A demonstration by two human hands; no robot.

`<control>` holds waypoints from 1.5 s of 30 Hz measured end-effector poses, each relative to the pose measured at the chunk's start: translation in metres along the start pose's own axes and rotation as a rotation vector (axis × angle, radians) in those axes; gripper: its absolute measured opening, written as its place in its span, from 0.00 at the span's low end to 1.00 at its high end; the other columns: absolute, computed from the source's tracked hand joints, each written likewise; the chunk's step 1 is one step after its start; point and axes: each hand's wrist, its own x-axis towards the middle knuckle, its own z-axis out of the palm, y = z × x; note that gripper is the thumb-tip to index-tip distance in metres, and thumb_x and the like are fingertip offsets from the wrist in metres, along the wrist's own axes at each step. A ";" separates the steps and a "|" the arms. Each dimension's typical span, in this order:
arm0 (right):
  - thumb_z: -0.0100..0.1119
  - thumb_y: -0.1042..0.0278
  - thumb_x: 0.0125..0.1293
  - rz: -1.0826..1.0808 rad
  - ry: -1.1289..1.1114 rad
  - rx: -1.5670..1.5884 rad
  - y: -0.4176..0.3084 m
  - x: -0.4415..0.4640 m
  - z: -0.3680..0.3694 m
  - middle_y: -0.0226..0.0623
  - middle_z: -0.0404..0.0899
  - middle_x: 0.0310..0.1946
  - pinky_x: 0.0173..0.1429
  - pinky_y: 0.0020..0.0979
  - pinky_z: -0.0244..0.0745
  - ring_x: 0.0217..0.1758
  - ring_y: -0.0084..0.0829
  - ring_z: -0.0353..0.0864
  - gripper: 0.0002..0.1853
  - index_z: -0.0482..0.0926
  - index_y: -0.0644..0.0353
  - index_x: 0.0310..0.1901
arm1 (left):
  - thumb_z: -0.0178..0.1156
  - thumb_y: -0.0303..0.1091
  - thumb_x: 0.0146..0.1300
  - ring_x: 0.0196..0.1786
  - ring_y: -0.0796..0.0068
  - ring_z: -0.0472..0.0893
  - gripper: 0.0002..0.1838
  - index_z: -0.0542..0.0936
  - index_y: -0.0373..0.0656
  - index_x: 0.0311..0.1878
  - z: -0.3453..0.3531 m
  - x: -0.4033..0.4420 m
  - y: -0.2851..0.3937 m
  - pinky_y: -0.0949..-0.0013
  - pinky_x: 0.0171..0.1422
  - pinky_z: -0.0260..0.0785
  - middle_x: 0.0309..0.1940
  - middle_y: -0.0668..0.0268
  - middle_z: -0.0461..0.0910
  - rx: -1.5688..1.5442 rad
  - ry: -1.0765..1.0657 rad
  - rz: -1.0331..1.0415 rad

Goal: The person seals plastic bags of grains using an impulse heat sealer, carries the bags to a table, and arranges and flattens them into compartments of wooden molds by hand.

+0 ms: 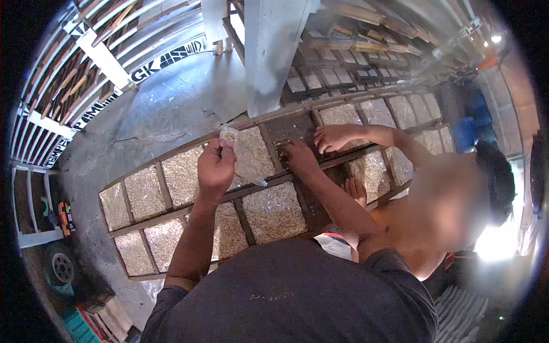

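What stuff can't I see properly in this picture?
All in the head view:
- What's inside the clear bag: too small, and the left hand covers part.
- The right hand's fingertips: lost in dark shadow.
- The wrist of the other person's lower hand: behind the right forearm.
- Letters on the dark shirt: tiny and blurry.

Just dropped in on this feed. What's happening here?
The left hand holds up a clear plastic bag with pale bits in it. The right hand is at the edge of a dark section in a long wooden frame. Pale, lumpy slabs under shiny film fill many other sections. Across from it, a co-worker's hand reaches in at that section too.
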 end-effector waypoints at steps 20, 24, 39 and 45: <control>0.72 0.65 0.67 0.255 -0.032 0.884 -0.157 0.067 -0.094 0.37 0.91 0.38 0.47 0.33 0.81 0.40 0.24 0.86 0.14 0.89 0.61 0.51 | 0.54 0.36 0.75 0.33 0.43 0.81 0.12 0.78 0.37 0.40 0.004 0.004 0.018 0.51 0.41 0.73 0.29 0.47 0.81 0.180 0.041 0.057; 0.68 0.66 0.70 0.151 -0.004 0.720 -0.172 0.083 -0.072 0.41 0.91 0.38 0.48 0.35 0.81 0.39 0.29 0.88 0.11 0.89 0.62 0.48 | 0.53 0.37 0.76 0.34 0.48 0.82 0.13 0.78 0.37 0.40 0.007 0.004 0.019 0.52 0.41 0.73 0.28 0.50 0.81 0.224 0.089 0.057; 0.59 0.62 0.75 0.126 -0.107 0.342 -0.207 0.086 -0.105 0.47 0.89 0.35 0.48 0.36 0.79 0.38 0.28 0.86 0.16 0.87 0.68 0.51 | 0.55 0.35 0.75 0.35 0.48 0.85 0.10 0.79 0.38 0.42 0.005 0.005 0.020 0.50 0.41 0.74 0.29 0.50 0.83 0.292 0.112 0.025; 0.59 0.64 0.74 0.091 -0.112 0.344 -0.207 0.086 -0.109 0.49 0.90 0.36 0.50 0.36 0.79 0.40 0.29 0.87 0.15 0.87 0.68 0.50 | 0.54 0.35 0.75 0.35 0.49 0.86 0.10 0.79 0.38 0.40 0.002 0.003 0.024 0.50 0.42 0.75 0.28 0.51 0.83 0.303 0.090 -0.010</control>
